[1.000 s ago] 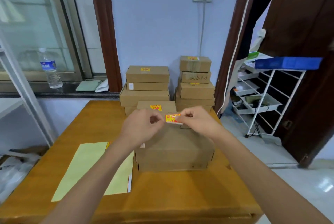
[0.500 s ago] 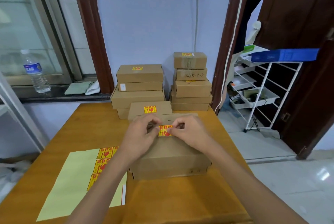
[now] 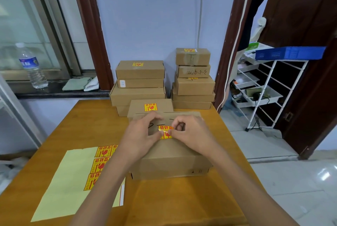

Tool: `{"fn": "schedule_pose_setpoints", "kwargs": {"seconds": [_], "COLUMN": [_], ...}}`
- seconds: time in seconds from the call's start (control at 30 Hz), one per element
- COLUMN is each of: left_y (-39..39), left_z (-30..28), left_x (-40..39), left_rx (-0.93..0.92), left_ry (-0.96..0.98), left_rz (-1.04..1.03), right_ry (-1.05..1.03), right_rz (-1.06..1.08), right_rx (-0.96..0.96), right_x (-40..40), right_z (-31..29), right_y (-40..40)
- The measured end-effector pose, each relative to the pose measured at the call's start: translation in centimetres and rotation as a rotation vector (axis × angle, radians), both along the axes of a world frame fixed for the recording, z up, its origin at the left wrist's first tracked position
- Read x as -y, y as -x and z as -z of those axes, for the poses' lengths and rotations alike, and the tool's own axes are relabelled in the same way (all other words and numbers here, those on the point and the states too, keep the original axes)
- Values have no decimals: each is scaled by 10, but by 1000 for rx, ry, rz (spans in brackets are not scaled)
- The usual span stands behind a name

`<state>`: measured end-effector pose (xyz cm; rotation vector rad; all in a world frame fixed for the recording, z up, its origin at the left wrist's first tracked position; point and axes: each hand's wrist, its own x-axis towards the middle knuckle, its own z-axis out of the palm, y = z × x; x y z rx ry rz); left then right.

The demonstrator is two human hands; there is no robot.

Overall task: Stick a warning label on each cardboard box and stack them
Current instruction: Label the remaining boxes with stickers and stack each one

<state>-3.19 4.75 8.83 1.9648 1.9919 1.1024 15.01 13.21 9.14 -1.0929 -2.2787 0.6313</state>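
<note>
Wooden table (image 3: 87, 127), orange-brown, set against a pale blue wall (image 3: 149, 15) between a window at left and a dark doorway at right. Nearest cardboard box (image 3: 171, 165): closed, lying flat at the table's middle, contents not visible, black handwriting on its lid. Warning label (image 3: 165, 131): yellow with red print, on that lid, its upper edge curling and glossy, so whether it lies fully flat cannot be told. Left hand (image 3: 140, 138): over the lid, thumb and forefinger pinching the label's left edge. Right hand (image 3: 191, 134): fingers curled, thumb and forefinger pinching the label's right edge. Second box (image 3: 145, 106): just behind the first, label on top. Left stack (image 3: 139, 83) and right stack (image 3: 193, 79): closed boxes at the table's far edge by the wall, the top box of each labelled. Label sheet (image 3: 73, 180): pale yellow backing, flat on the table left of the nearest box, several labels on its right part, partly hidden by the left forearm. Water bottle (image 3: 32, 67): upright on the windowsill. White wire rack (image 3: 264, 90): on the floor at right, with trays and a blue box on top.
</note>
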Motion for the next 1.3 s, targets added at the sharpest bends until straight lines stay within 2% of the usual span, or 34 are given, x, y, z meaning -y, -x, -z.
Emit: {"fn": "schedule_pose_setpoints", "kwargs": {"seconds": [0.57,0.9,1.03,1.13,1.2,1.3], "left_y": [0,1,1,0,0,0], "left_z": [-1,-2,-3,-3,-2,-2], "left_x": [0,2,2,2,2,2], "left_rx": [47,9,28,18,14,16], "left_ry": [6,7,33,52,56,60], "left_rz": [6,3,-39,-47,-52,-44], "right_ry": [21,-86,25,36,-40,-97], "right_rz": [44,51,-147,-262,-213,-131], "right_rx": [-5,39,-81,50,101,63], "right_x": [0,3,4,1,-2,-2], "right_z": [0,0,-3,-11,-10,-2], "right_y": [4,2,-10,-21,-24,-25]}}
